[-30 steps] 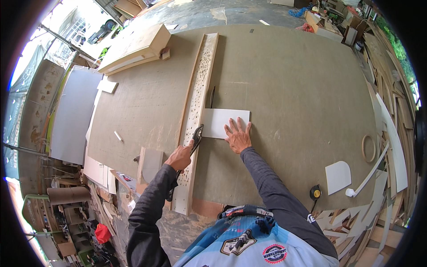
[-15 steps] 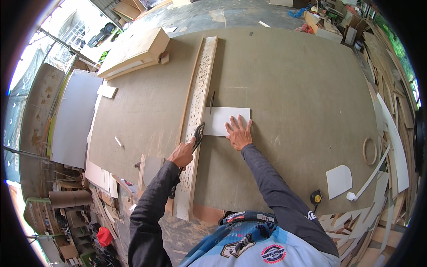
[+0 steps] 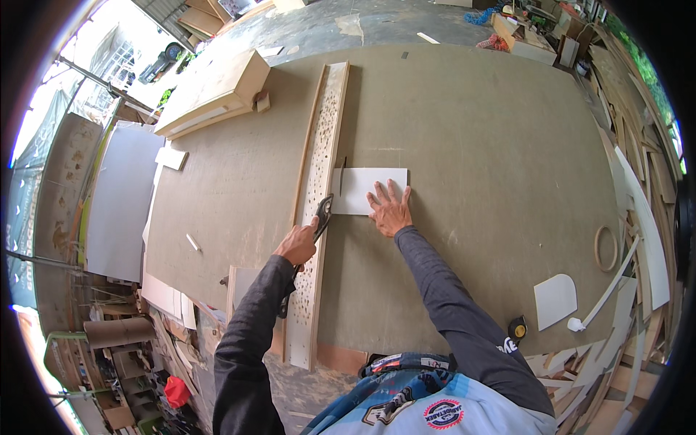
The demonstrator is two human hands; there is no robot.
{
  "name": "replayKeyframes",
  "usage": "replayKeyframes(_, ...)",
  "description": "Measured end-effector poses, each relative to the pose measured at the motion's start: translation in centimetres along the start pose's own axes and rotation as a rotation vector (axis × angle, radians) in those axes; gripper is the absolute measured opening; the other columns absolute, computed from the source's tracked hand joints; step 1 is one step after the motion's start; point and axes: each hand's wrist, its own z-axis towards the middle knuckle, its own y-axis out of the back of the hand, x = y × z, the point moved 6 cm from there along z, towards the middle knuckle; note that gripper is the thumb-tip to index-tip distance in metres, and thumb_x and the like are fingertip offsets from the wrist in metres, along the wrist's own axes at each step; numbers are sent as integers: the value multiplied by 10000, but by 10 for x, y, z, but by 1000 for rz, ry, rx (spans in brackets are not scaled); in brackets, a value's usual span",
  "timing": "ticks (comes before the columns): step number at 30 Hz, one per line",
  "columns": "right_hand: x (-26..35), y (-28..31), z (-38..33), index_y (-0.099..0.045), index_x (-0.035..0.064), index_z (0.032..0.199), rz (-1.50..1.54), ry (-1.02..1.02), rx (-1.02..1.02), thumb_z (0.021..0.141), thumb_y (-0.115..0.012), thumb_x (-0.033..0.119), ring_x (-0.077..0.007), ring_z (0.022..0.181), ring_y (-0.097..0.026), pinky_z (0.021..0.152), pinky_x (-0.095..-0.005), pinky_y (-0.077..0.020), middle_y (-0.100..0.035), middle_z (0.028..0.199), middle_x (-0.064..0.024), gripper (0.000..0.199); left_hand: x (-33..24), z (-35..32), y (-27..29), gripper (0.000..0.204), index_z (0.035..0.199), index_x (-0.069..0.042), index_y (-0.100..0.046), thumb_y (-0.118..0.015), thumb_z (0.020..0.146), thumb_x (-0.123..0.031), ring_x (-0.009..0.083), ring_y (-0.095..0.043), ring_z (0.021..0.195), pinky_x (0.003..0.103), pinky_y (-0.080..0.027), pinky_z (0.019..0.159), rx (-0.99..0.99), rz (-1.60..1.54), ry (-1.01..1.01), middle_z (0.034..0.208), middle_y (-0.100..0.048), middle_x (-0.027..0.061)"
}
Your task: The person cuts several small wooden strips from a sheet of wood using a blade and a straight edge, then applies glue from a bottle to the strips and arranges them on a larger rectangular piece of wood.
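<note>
White sheet [image 3: 371, 190] lies flat on the bench [image 3: 493, 145], beside the holey strip [image 3: 319, 196].
Right hand [image 3: 389, 212] presses it, fingers spread; left hand [image 3: 297, 245] grips a knife [image 3: 322, 217]. Press hard, cut slowly.

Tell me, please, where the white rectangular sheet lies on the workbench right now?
In the head view, the white sheet lies mid-table under the right hand, just right of the long perforated strip.
</note>
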Motion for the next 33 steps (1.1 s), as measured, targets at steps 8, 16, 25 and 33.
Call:
replayKeyframes(8,-16,1,27,-421,253,1557,10,-11,0,995,-557,459,-370,1565,-145,1155,-791,-125,-238,1691,-40,615,-7,29,11,725,1503,63,-386,-402,778,64,321,-657,463,418,-581,437,-43,69,-39,760,-659,272)
replayKeyframes(16,-25,9,42,-424,240,1556,36,-21,-10,997,-561,441,-372,1560,-154,1155,-784,-143,-260,1678,-63,610,-11,46,24,710,1503,44,-391,-406,794,63,325,-671,483,418,-589,438,-25,60,7,797,-669,269)
replayKeyframes(25,-79,12,-51,-444,206,1547,100,-135,-153,996,-565,417,-380,1561,-138,1207,-701,-125,-271,1669,-86,602,-18,125,51,582,1468,-52,-490,-446,888,-22,284,-688,509,407,-586,469,-104,213,-27,830,-682,231)
replayKeyframes(33,-87,9,-159,-462,219,1542,119,-271,-213,987,-579,437,-362,1567,-133,1227,-671,-56,-273,1674,-68,608,-68,206,78,416,1267,-45,-607,-532,863,-104,394,-682,1125,532,-566,914,-96,268,-61,1141,-695,268)
